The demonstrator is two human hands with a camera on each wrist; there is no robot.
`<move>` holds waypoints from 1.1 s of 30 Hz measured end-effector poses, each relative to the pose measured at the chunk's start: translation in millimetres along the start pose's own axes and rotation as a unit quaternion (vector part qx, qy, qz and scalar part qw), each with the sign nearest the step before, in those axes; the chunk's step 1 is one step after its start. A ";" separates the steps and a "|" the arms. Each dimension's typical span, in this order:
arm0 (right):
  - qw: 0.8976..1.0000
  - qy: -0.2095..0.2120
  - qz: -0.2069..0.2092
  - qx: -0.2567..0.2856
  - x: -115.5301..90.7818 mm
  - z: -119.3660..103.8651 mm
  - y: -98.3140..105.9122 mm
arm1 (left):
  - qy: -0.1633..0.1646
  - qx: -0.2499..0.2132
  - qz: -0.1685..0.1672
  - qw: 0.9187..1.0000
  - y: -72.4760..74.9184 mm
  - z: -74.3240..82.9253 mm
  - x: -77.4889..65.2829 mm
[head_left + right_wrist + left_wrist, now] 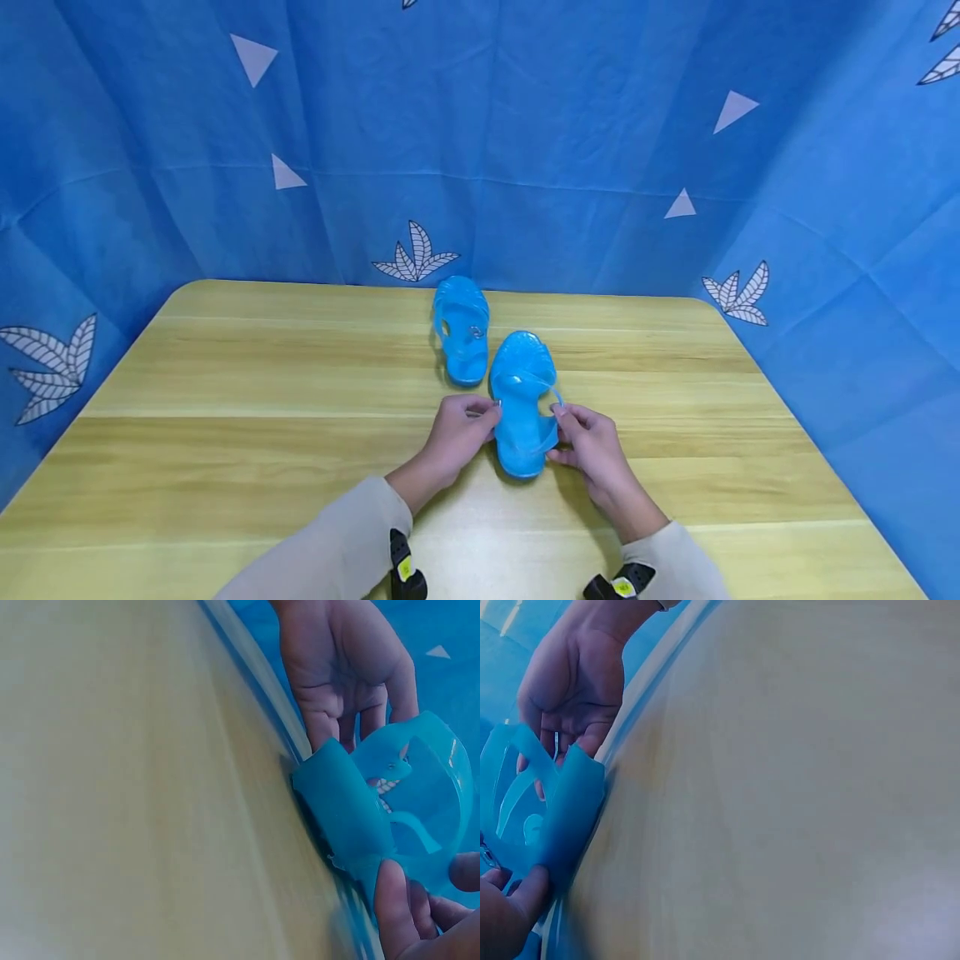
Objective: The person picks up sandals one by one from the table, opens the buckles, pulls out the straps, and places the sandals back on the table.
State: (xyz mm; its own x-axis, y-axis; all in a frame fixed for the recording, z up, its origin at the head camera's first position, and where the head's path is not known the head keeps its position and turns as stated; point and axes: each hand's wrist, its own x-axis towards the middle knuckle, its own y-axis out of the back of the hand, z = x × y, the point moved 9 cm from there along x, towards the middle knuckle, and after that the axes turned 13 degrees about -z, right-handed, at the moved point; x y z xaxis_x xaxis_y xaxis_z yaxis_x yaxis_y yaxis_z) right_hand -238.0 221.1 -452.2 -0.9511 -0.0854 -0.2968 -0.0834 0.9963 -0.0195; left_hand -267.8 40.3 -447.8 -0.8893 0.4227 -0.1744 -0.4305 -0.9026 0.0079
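A blue jelly sandal (517, 433) lies on the table, its toe end away from me and its heel end toward me. Its left edge is pinched by my left hand (465, 433), close to a small metal buckle (488, 856). Opposite, the thumb and fingers of my right hand (596, 446) pinch the strap (557, 396) on its right side. The right wrist view has the thumb (393, 900) on the strap's lower part. A matching second sandal (467, 354) lies farther back and to the left; neither hand touches it.
Pale wood-grain boards make up the table (262, 375). A blue curtain (480, 117) with white triangles and leaf prints hangs behind it and along both sides. Black straps with small devices (407, 575) sit on both wrists, over light sleeves (330, 550).
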 end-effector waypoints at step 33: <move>0.999 0.014 0.050 0.008 56.2 -16.8 13.0 | -0.011 0.079 0.028 0.996 -9.1 21.0 40.1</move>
State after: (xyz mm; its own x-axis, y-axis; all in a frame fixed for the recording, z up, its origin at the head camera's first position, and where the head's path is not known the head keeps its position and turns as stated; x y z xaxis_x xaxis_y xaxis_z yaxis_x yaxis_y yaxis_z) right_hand -297.5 229.1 -453.0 -0.9624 0.0149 -0.2712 0.0172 0.9998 -0.0059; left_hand -302.7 67.2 -434.1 -0.9148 0.3755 -0.1486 -0.3978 -0.9012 0.1720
